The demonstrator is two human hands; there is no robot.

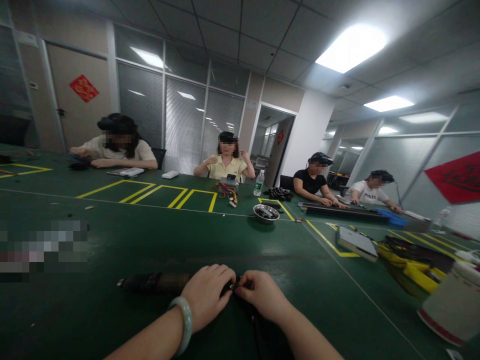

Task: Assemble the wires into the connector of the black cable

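Note:
My left hand, with a pale green bangle at the wrist, is closed around a small dark part. A bright metallic spot shows on that part between the fingertips and thumb. Right beside it, my right hand is pinched against the part's end; what its fingertips hold is hidden. Behind my left hand a dark cylindrical tool lies on the green table with its metal tip pointing left. Below my hands, a black shape on the table is too dark to make out.
A metal bowl of dark pieces stands ahead, near a water bottle and a pile of black parts. At right are a grey box, a yellow tray and a white container. Several people sit across the table.

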